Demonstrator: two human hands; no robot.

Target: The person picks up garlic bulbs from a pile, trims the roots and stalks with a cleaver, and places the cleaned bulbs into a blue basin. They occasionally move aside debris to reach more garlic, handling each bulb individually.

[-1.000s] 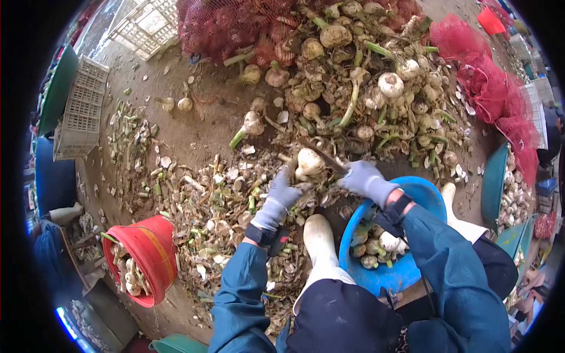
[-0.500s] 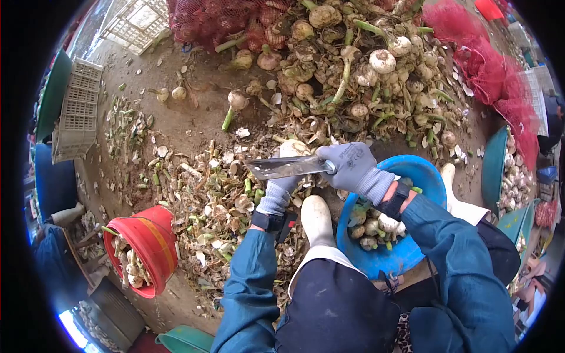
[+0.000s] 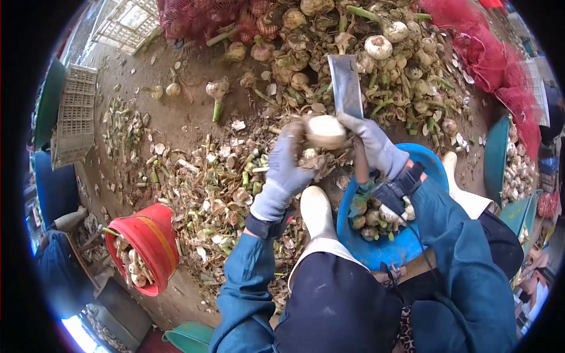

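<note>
My left hand point(image 3: 285, 157), in a grey glove and slightly blurred, is closed around a garlic bulb point(image 3: 325, 132) whose pale trimmed face is turned up. My right hand point(image 3: 378, 146), also gloved, grips a cleaver by its wooden handle point(image 3: 361, 165). The broad metal blade point(image 3: 346, 86) points away from me, just right of the bulb. Below the right wrist stands a blue basin point(image 3: 388, 257) with several garlic bulbs point(image 3: 371, 226) in it. Peelings and cut stalks point(image 3: 226, 203) cover the ground under the left forearm.
Ahead lies a large heap of untrimmed garlic point(image 3: 406, 82), with red mesh sacks point(image 3: 200, 20) beside it. A red bucket point(image 3: 168, 235) with stalked bulbs tilts at the left. White crates point(image 3: 76, 112) stand farther left, and my pale boots point(image 3: 316, 215) flank the basin.
The cleaver has swung from lying across, pointing left, to pointing away from me. My left hand has risen from beneath the blade, bringing the garlic bulb up into clear view.
</note>
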